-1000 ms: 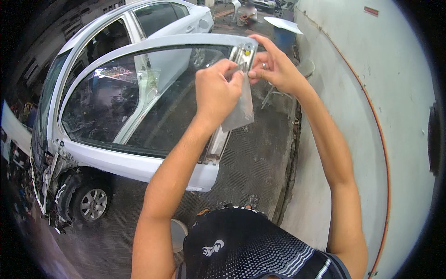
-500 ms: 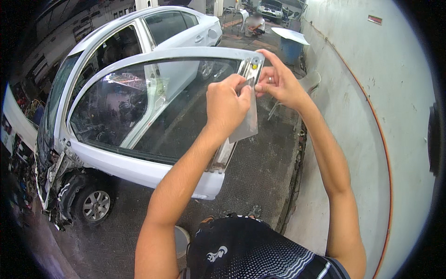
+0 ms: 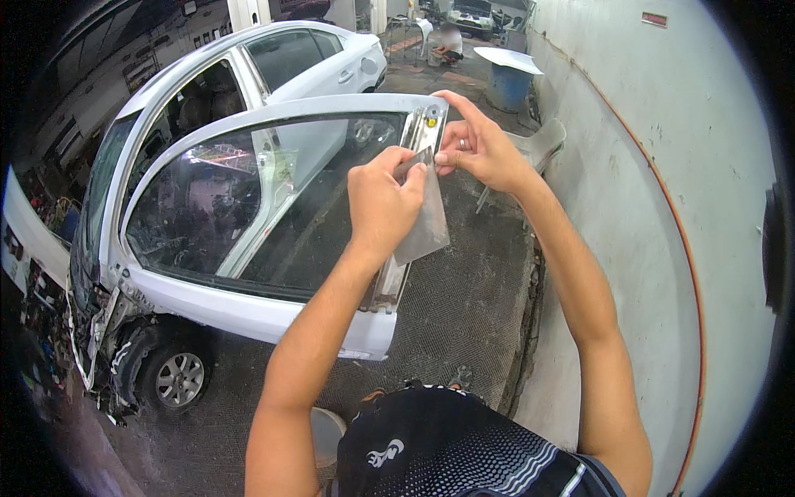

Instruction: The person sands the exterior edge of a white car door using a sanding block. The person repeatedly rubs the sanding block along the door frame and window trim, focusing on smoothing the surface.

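Note:
A white car door [image 3: 248,306] with its window glass stands swung out from the car in front of me. My left hand [image 3: 385,199] pinches a flat, translucent grey strip [image 3: 422,228] between thumb and fingers. The strip hangs aslant over the rear pillar of the window frame [image 3: 420,124]. My right hand [image 3: 484,153] is at the frame's upper rear corner, index finger reaching over the corner and thumb pressed at the edge near the strip's top. Its other fingers are curled, and their contact behind the edge is partly hidden.
The white car [image 3: 281,62] has its front wheel [image 3: 180,379] and torn-open front at left. A pale wall [image 3: 629,166] with an orange hose [image 3: 662,182] runs along the right. Farther off are a plastic chair [image 3: 546,141], a blue drum [image 3: 507,89] and a crouching person [image 3: 447,45]. A bucket [image 3: 328,435] stands below.
The view has shifted a little, so the door corner and both hands appear farther left. The strip's lower end now tilts more to the right; both hands keep their holds.

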`<action>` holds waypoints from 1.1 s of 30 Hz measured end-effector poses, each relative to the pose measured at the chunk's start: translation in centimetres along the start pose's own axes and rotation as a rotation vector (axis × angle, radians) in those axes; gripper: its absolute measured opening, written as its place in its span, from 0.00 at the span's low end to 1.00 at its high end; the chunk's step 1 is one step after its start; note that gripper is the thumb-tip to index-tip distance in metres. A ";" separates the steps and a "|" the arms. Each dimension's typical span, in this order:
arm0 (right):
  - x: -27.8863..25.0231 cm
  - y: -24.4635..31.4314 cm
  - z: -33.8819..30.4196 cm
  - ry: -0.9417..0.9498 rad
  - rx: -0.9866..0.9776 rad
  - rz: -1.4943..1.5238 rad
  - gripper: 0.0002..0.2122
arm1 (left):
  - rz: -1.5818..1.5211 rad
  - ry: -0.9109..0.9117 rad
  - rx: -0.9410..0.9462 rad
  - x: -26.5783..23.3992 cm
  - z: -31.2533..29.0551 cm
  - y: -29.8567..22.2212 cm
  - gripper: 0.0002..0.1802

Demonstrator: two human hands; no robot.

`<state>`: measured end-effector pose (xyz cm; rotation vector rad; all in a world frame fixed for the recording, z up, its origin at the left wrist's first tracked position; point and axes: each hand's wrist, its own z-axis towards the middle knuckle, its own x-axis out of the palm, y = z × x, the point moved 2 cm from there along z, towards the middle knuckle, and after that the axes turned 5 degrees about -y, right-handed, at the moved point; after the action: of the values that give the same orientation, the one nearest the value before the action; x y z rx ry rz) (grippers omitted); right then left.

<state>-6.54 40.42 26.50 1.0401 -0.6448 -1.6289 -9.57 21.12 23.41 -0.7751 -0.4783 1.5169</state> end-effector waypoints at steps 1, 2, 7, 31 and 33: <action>-0.1 0.1 0.0 -0.004 0.006 0.000 0.40 | -0.010 -0.003 0.021 0.1 0.0 0.1 0.11; 0.0 0.1 -0.2 -0.008 0.012 0.000 0.40 | -0.019 -0.006 0.042 0.2 -0.2 0.5 0.11; -0.5 0.2 0.3 0.003 -0.009 0.010 0.41 | -0.033 -0.011 0.005 0.4 0.6 -0.1 0.11; -0.9 -0.7 0.0 0.010 0.005 0.077 0.40 | 0.012 0.008 0.016 0.2 -0.2 0.5 0.11; -0.9 -0.9 0.1 0.018 -0.018 0.071 0.40 | -0.015 -0.012 0.077 0.5 0.8 0.3 0.12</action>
<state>-7.01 41.51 26.05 1.0064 -0.6474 -1.5593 -10.39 21.73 23.64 -0.7011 -0.4309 1.5178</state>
